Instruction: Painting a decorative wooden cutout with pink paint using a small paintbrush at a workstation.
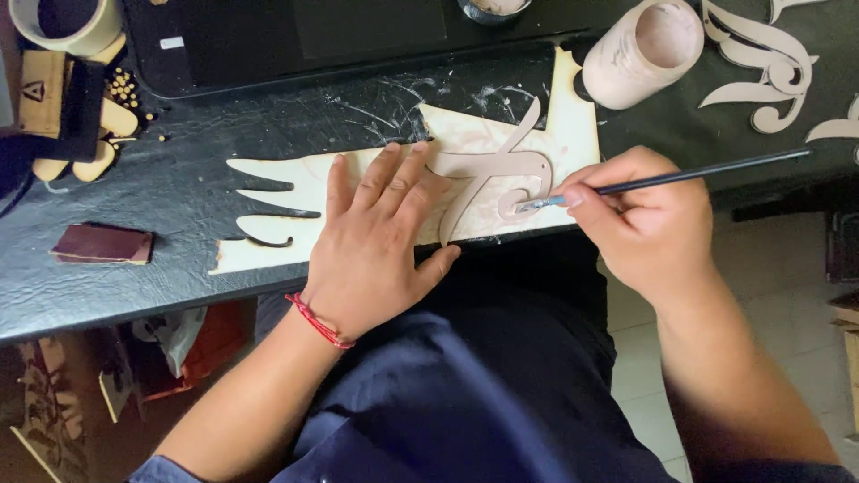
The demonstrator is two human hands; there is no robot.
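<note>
Left hand [371, 246] is laid flat, fingers spread, pinning the cutout [492, 179] on the plywood offcut [376, 192] at the tabletop [179, 179] edge. Right hand [640, 215] is clamped on a brush [680, 177], tip on the cutout's right loop. Pressure is best kept steady, strokes short, paint kept inside the edges. Beyond the right fingers a cream jar [640, 54] lies tipped, apparently empty; far past the left fingers, a cup [67, 22], contents dark, unclear.

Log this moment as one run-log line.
left hand: flat on wooden cutout | right hand: holds thin brush, tip on cutout | backing sheet on black table
</note>
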